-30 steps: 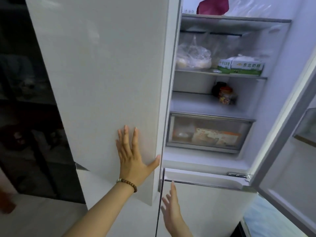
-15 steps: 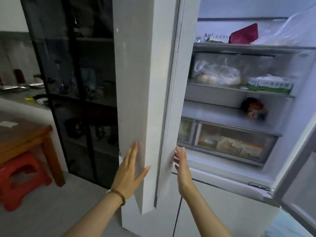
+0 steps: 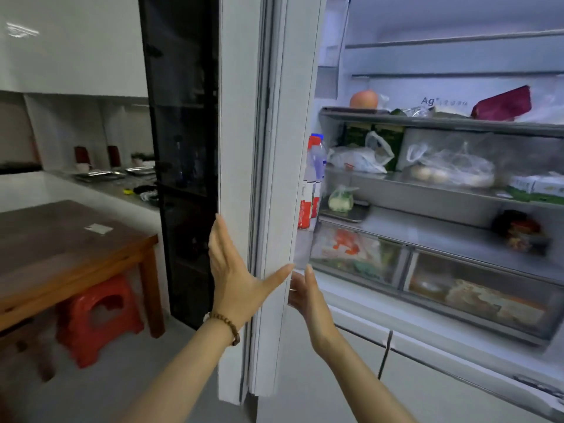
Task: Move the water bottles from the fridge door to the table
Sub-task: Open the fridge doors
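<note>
Step in hand: opening the fridge door [image 3: 274, 148] wide enough to reach its rack. The left hand [image 3: 232, 279] lies flat on the door's outer face, fingers straight, thumb spread across the door's edge. The right hand [image 3: 308, 303] is on the inner side with straight fingers, tips partly hidden behind the edge; neither hand holds anything. The water bottles [image 3: 314, 172] stand upright in the door rack, seen edge-on as a thin sliver (red labels, blue cap; count unclear). To do it well: swing the door further so the rack faces the person, brace it with the left palm, then send the right hand round a bottle's body, not its cap. The table [image 3: 61, 254] is off to the left, well apart from the fridge, red stool [image 3: 97, 315] under it, so a turn is needed
</note>
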